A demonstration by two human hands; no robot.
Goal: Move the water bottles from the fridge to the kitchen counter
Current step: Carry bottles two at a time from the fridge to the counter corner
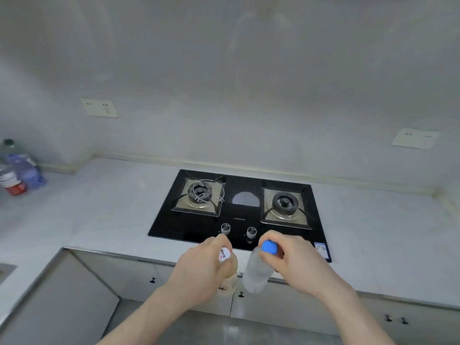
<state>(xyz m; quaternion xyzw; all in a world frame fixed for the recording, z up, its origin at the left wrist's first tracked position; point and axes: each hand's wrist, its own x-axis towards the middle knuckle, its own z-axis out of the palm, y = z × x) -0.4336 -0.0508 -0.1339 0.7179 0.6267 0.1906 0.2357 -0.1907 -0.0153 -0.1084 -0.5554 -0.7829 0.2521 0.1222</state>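
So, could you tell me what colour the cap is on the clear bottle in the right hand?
Blue cap, seen in the head view.

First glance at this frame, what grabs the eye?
Two hands front and centre, each gripping a bottle by its top: the left hand holds the white-capped bottle, the right hand the blue-capped bottle, both near the counter's front edge. Behind them sits the black two-burner gas hob. A cluster of bottles stands at far left.
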